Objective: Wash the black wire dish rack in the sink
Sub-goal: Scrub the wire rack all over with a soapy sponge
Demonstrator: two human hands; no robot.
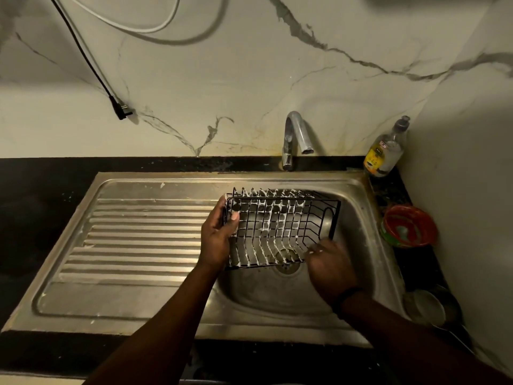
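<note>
the black wire dish rack (280, 227) is held tilted over the sink (358, 218) basin, above the drain (288, 263), with white soap suds clinging to its wires. the left hand (219, 237) grips the rack's left end, thumb curled over the top edge and fingers behind it. the right hand (330, 269) is at the rack's near right corner, blurred, fingers bent toward the wires; i cannot tell whether it holds anything. a tap (295, 138) stands behind the basin, not running. a soap bottle (385, 150) sits in the back right corner, and a red bowl (409, 226) rests on the counter (36, 218) right of the sink.
</note>
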